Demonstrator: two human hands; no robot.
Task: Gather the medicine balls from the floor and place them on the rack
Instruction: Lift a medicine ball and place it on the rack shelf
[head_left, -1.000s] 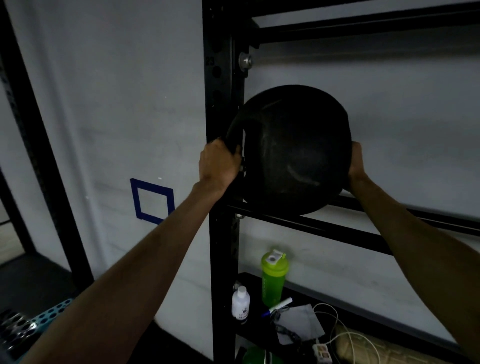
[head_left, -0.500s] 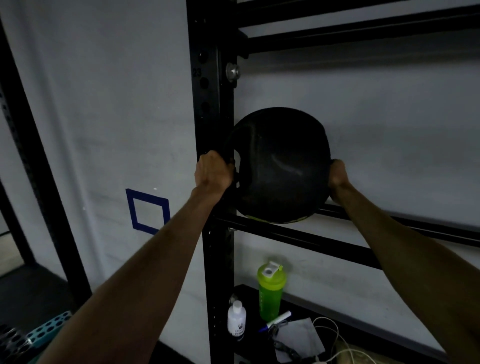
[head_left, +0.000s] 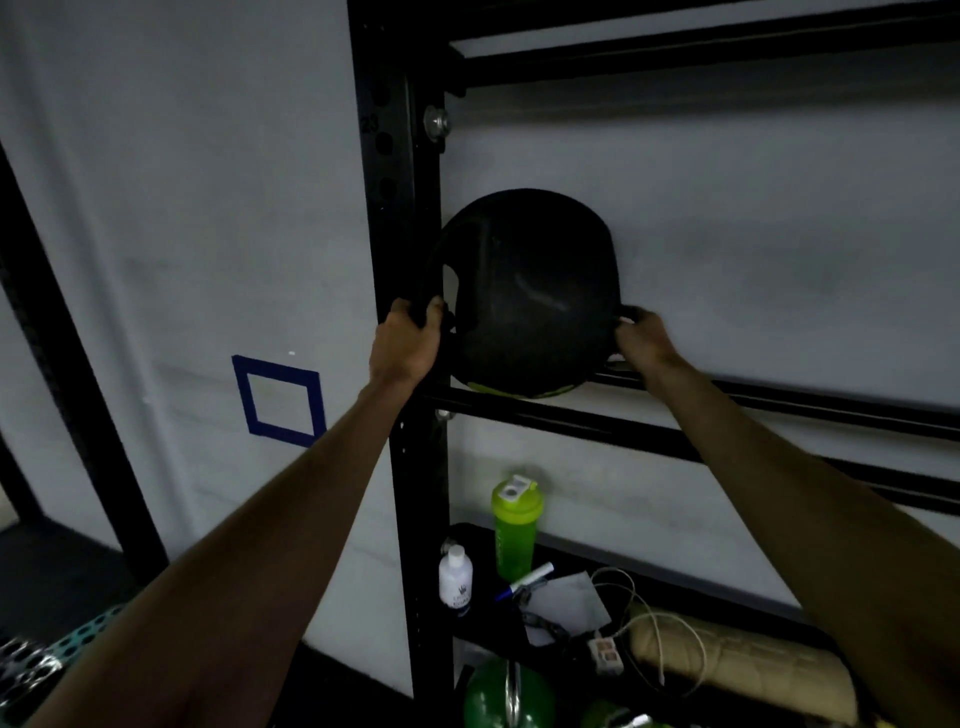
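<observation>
While the round black medicine ball sits on the black metal rack, our left hand clamps its left handle. Our right hand clamps the ball's right side.

I am looking at a matt, scuffed rubber medicine ball and a rack of smooth painted metal.
</observation>
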